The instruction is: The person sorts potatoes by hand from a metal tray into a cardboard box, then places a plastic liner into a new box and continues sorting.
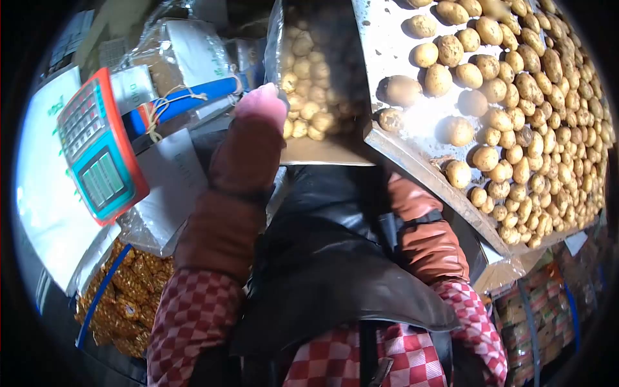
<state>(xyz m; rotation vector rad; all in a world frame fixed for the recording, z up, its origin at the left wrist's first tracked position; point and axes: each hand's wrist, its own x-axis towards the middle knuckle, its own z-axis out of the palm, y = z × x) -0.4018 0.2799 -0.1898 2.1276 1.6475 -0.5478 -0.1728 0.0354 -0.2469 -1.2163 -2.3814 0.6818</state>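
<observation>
A cardboard box [329, 153] holding potatoes [316, 113] stands in front of my body, with a clear plastic liner [274, 39] rising along its left side. My left hand [261, 104], in a pink glove, is closed at the left edge of this box; its fingertips are partly hidden. On the right, my brown sleeve [419, 222] reaches forward beneath the edge of the sorting table [438, 177]. That table hides my right hand. Many loose potatoes [516, 129] cover the tabletop.
A red and teal scale display [103, 151] stands at the left on a blue post [193, 100], beside plastic-wrapped white packages [193, 48]. Below it sits a netted stack of brownish goods [126, 290] with a blue strap. More strapped goods [535, 322] lie at lower right.
</observation>
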